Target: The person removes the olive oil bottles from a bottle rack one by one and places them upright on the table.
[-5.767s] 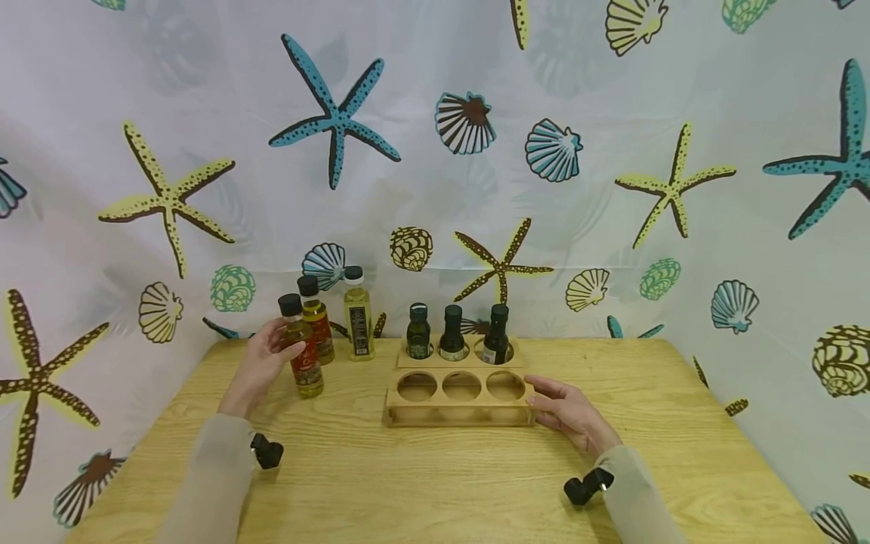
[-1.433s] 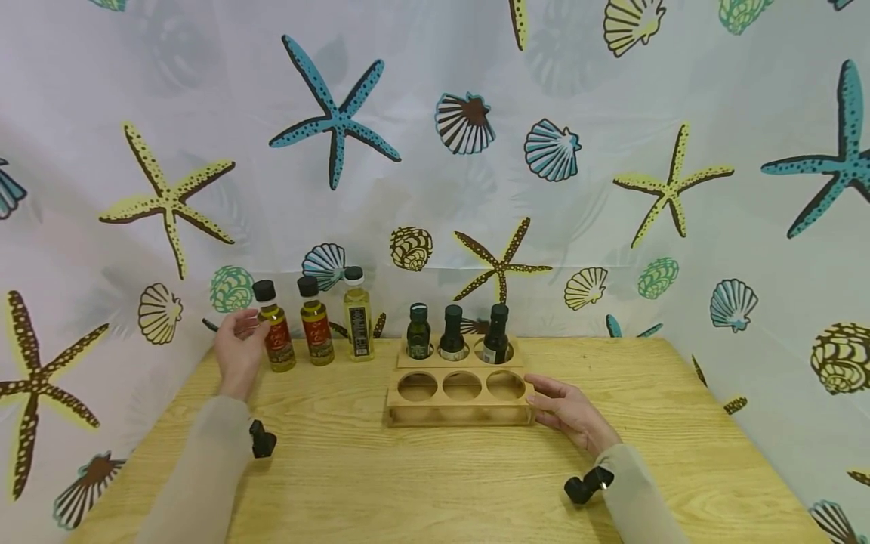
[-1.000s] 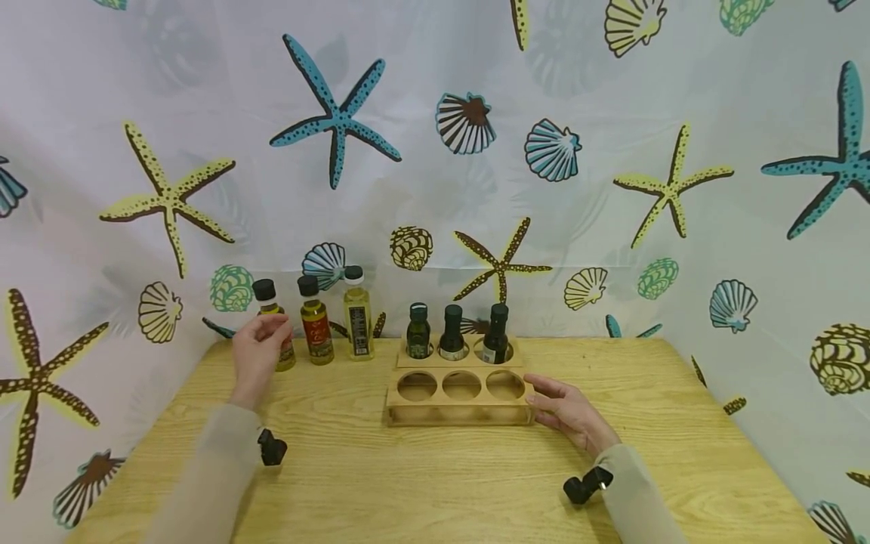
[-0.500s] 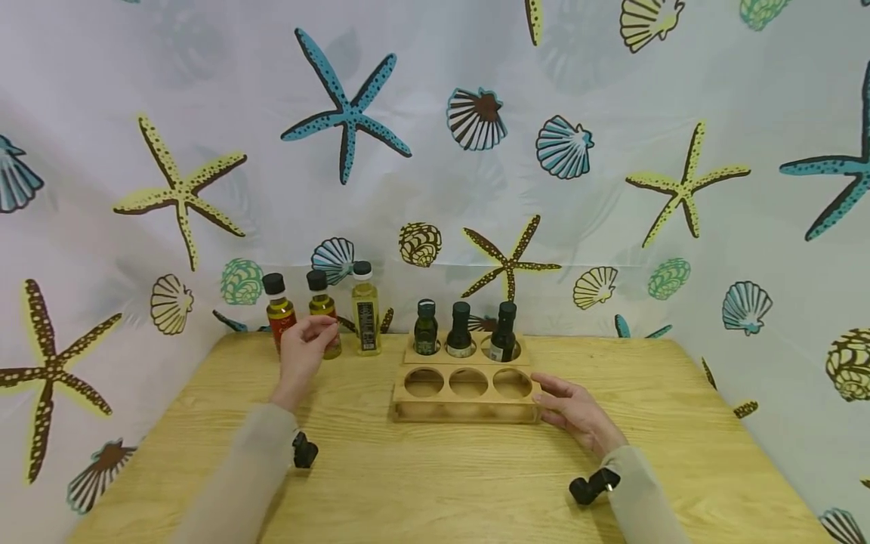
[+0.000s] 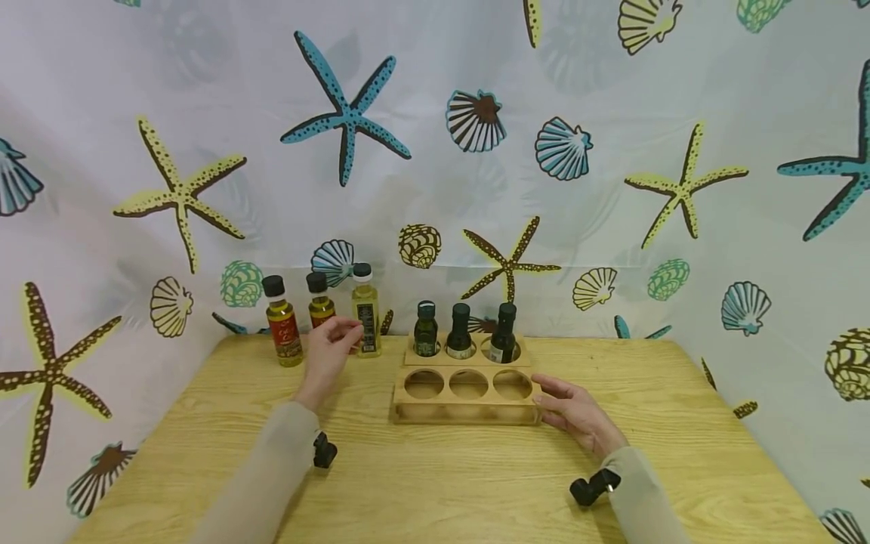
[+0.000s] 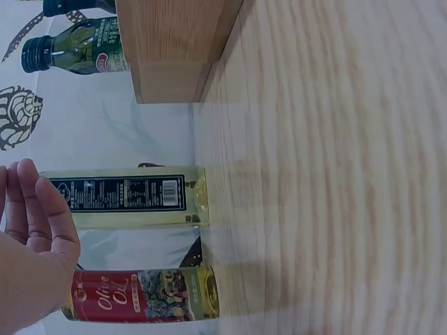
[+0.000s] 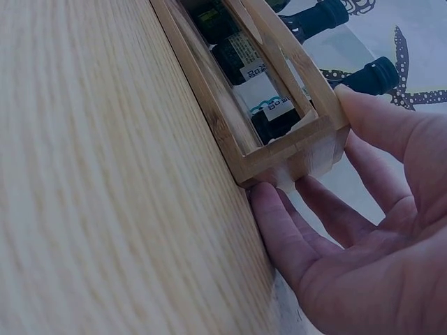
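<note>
My left hand [image 5: 328, 359] is in front of the tall pale-yellow oil bottle [image 5: 367, 321], fingers loosely bent and holding nothing; contact cannot be told. In the left wrist view the hand [image 6: 35, 251] is beside that bottle's label [image 6: 126, 193]. Two red-labelled bottles stand to its left, one [image 5: 285, 334] in full view, the other [image 5: 321, 308] partly behind the hand. My right hand [image 5: 578, 415] touches the right end of the two-tier wooden rack [image 5: 469, 412]. In the right wrist view, the hand's [image 7: 370, 216] fingertips rest against the rack's end [image 7: 290, 157].
Three dark green bottles stand in the rack's rear openings: left [image 5: 426, 329], middle [image 5: 459, 331] and right [image 5: 504, 332]. Its three front openings hold nothing. Behind the wooden table [image 5: 435, 483] hangs a white curtain [image 5: 421, 189] with starfish and shells.
The left hand set the red-labelled bottle it held down at the row's left end, let go, and moved right to the pale bottle. The right hand stays at the rack. The head view shifted slightly.
</note>
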`<act>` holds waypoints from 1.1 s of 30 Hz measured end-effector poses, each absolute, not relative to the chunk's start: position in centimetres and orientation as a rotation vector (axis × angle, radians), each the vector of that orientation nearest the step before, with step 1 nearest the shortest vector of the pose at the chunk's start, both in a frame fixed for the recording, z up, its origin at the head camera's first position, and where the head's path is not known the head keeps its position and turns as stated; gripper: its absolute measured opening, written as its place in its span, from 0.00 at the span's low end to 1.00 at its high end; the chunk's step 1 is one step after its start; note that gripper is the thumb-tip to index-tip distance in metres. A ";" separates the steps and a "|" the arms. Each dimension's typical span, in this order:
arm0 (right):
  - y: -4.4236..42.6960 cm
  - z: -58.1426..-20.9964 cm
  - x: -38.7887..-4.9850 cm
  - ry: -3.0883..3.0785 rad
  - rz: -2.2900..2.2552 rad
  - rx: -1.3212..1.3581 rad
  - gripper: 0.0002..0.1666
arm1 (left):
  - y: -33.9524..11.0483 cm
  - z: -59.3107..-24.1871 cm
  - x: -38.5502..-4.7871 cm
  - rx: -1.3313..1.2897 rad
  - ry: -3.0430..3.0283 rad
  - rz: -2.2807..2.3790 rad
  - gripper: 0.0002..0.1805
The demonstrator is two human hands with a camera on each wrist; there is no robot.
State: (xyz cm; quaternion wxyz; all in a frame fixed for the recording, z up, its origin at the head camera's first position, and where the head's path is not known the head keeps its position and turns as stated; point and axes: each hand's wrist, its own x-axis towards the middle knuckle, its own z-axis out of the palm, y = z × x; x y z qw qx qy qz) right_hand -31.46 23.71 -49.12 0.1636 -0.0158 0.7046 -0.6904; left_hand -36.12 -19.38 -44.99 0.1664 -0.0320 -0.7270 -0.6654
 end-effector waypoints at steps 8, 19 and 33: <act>23.8 -49.0 -31.4 2.018 -1.963 -0.034 0.35 | -17.9 -43.9 -35.4 -0.063 -2.050 -2.030 0.16; 23.7 -49.0 -31.4 2.005 -1.970 -0.044 0.36 | -16.6 -44.6 -36.2 -0.059 -2.047 -2.135 0.15; 23.7 -49.0 -31.5 2.005 -1.979 -0.037 0.36 | -14.3 -45.4 -37.6 -0.104 -2.035 -2.139 0.11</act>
